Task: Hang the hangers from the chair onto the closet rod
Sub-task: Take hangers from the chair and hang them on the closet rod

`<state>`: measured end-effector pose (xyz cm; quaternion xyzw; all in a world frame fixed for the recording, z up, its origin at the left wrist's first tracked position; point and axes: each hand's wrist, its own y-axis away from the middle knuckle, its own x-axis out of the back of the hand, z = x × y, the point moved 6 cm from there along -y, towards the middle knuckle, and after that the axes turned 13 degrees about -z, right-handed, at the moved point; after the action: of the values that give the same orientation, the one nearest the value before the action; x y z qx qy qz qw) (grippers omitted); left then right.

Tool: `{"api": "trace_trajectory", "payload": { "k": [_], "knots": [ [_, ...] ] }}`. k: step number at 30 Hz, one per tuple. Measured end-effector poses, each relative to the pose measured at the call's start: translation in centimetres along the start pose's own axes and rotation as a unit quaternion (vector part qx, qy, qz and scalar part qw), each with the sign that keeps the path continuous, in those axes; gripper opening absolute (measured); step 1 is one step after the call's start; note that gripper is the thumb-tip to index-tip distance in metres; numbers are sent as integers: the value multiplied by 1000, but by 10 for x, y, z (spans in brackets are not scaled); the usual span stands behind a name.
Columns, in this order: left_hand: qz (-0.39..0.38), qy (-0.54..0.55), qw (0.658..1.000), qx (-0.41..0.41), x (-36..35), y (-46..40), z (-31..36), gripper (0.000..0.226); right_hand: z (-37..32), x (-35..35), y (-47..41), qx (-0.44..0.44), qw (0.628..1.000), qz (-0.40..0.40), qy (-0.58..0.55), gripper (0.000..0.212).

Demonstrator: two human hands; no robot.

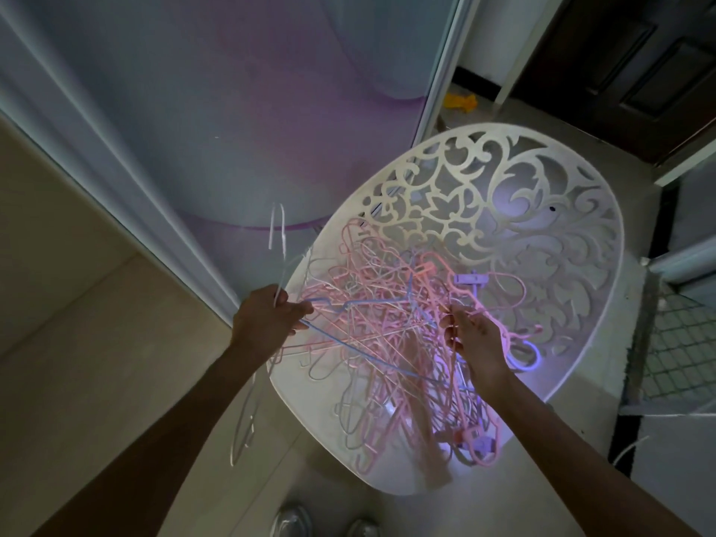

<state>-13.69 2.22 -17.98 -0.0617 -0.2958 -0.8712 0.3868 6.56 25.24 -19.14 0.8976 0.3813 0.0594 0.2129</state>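
Observation:
A white chair (503,211) with a cut-out scroll back fills the right half of the head view. Its seat holds a tangled pile of pink hangers (391,323) with a few purple ones mixed in. My left hand (267,319) grips white wire hangers (277,234) whose hooks stick up above the fist, and a blue hanger (348,344) that runs right across the pile. My right hand (472,339) reaches into the pile and pinches pink hangers near the chair's right side. No closet rod is in view.
A sliding closet door (217,122) with a pale frame stands left of the chair. A dark wooden door (639,60) is at the top right, and a yellow object (459,100) lies on the floor behind the chair. My shoes (325,521) show at the bottom.

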Motion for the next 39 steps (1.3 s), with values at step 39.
{"api": "trace_trajectory", "payload": {
  "k": [39],
  "knots": [
    [104,-172,977,69,222,242,-67,17,-31,-181,118,-179,964,-190,53,24]
  ]
}}
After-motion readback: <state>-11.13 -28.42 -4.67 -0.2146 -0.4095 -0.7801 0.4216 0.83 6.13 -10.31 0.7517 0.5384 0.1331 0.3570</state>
